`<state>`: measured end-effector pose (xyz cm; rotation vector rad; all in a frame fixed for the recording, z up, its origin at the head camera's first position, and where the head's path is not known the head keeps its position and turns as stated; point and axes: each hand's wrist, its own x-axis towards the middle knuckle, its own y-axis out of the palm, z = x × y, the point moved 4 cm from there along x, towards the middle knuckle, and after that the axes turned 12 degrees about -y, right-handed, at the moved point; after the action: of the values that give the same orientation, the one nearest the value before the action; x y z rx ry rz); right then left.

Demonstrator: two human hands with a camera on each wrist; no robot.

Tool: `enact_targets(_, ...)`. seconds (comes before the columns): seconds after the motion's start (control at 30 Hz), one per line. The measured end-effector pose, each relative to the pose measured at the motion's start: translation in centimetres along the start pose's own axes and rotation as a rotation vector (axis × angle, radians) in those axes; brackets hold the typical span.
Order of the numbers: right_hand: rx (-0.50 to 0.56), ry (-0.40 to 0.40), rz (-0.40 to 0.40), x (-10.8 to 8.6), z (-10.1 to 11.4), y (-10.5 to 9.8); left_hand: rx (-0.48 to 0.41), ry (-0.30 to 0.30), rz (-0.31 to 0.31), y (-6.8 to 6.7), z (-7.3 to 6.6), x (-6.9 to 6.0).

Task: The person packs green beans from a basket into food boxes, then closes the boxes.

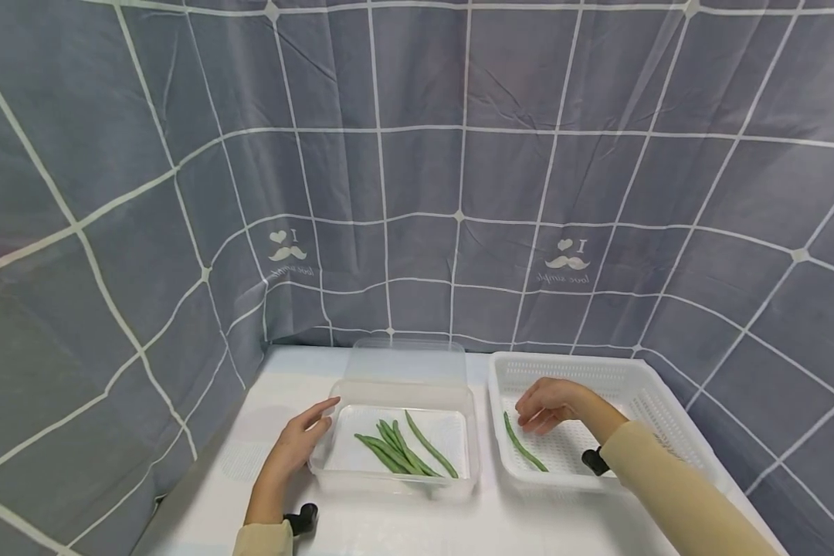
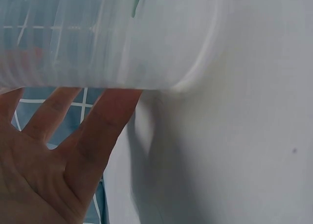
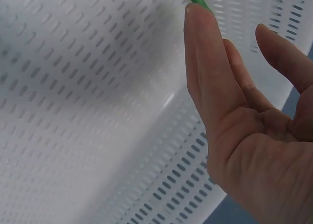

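Note:
A clear plastic container (image 1: 325, 480) stands on the table with several green beans (image 1: 399, 449) lying in it. My left hand (image 1: 297, 440) rests at its left side, fingers along the wall and rim; in the left wrist view the fingers (image 2: 105, 121) reach up to the container's wall. To the right is a white perforated basket (image 1: 639, 386) with one green bean (image 1: 521, 444) near its left side. Over the basket floor is my right hand (image 1: 552, 403), beside that bean. In the right wrist view its fingers (image 3: 210, 53) are extended, thumb apart, nothing held.
A clear lid-like sheet (image 1: 406, 361) lies behind the container. Grey curtains (image 1: 417, 177) with white grid lines stand at the back and both sides. The white table (image 1: 271, 378) runs under both containers. A dark wrist camera (image 1: 594, 462) overhangs the basket.

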<state>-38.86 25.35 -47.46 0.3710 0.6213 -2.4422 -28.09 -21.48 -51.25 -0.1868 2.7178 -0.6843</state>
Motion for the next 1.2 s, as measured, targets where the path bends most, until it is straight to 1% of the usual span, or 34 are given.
enact_targets(0.2, -0.035, 0.037, 0.0, 0.9, -0.9, 0.7, 0.0, 0.006, 0.0, -0.1, -0.2, -0.1)
enact_targets(0.37, -0.043, 0.054, 0.018, 0.9, -1.2, 1.4, 0.016, 0.025, -0.001, -0.2, -0.2, -0.1)
enact_targets(0.53, -0.032, 0.07, 0.032, 1.3, -1.3, 2.2, 0.042, 0.048, -0.008, -0.4, -0.1, 0.0)
enact_targets(0.7, -0.011, 0.079, 0.051, 1.7, -1.3, 3.1, 0.042, 0.044, -0.011, -0.5, 0.0, 0.0)
enact_targets(0.93, 0.008, 0.083, 0.004, 2.2, -1.4, 3.8, 0.036, 0.034, -0.008, -0.5, -0.1, -0.1)
enact_targets(1.2, -0.009, 0.065, -0.014, 2.2, -1.3, 4.2, 0.035, 0.033, -0.011, -0.5, -0.1, -0.2)
